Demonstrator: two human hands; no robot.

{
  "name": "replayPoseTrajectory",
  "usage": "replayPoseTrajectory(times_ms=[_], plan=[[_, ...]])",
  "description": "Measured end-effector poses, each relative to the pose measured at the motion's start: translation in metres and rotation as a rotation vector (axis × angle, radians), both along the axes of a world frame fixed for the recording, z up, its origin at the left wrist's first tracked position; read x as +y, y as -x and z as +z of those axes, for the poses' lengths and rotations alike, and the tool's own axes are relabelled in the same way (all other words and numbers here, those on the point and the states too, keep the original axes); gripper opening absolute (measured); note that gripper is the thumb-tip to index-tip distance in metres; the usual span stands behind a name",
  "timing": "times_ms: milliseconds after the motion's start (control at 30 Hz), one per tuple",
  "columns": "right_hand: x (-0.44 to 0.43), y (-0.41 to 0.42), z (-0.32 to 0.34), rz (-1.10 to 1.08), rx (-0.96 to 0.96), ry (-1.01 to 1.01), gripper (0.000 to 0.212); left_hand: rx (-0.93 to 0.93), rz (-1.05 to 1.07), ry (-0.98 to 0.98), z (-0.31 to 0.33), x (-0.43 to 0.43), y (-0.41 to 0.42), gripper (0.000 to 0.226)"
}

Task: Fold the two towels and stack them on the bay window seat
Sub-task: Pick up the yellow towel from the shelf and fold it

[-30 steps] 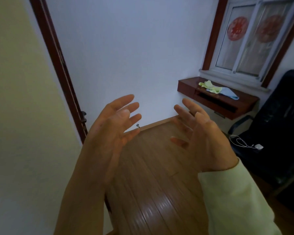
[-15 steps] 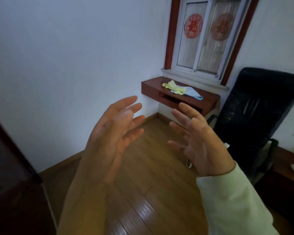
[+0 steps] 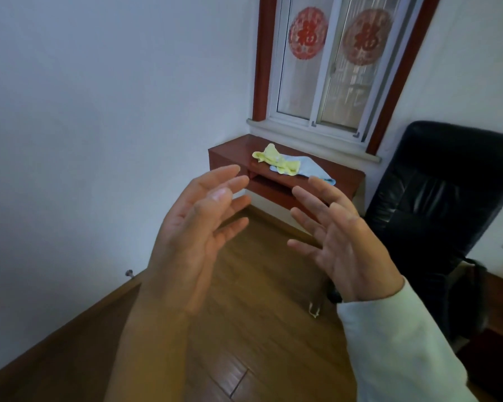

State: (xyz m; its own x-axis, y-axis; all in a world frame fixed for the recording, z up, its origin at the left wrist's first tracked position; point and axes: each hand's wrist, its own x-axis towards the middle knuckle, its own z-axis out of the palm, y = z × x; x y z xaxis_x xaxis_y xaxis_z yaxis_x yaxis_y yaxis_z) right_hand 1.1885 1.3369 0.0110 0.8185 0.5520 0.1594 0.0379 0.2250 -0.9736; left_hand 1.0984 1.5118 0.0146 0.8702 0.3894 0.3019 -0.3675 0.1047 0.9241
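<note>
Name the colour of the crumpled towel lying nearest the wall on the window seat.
The towel is pale yellow; head view.

Left hand [image 3: 198, 230] raised, right hand [image 3: 349, 245] raised, palms facing, fingers spread

Bare wood floor [image 3: 253, 288] lies open toward the far window seat [image 3: 230, 153]; a black chair [image 3: 436, 216] crowds its right end, the wall [image 3: 99, 140] its left.

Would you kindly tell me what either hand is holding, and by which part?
Nothing is held: the left hand and right hand are open and empty; the yellow towel and blue towel lie crumpled on the window seat.
</note>
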Motion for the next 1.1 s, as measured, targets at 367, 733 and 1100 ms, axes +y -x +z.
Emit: replayPoseTrajectory(times_ms=[367,733,1100], plan=[[0.087,-0.211,-0.028,0.042,0.014,-0.030,0.078,0.074,0.001,-0.012,-0.025,0.087,-0.204,0.026],[0.156,-0.451,-0.009,0.008,0.061,-0.017,0.046,0.098,-0.008,0.037,-0.006,0.149,-0.449,0.035],[0.224,-0.625,-0.027,-0.095,0.025,0.046,0.062,0.093,-0.059,0.054,-0.031,0.231,-0.644,0.032]])
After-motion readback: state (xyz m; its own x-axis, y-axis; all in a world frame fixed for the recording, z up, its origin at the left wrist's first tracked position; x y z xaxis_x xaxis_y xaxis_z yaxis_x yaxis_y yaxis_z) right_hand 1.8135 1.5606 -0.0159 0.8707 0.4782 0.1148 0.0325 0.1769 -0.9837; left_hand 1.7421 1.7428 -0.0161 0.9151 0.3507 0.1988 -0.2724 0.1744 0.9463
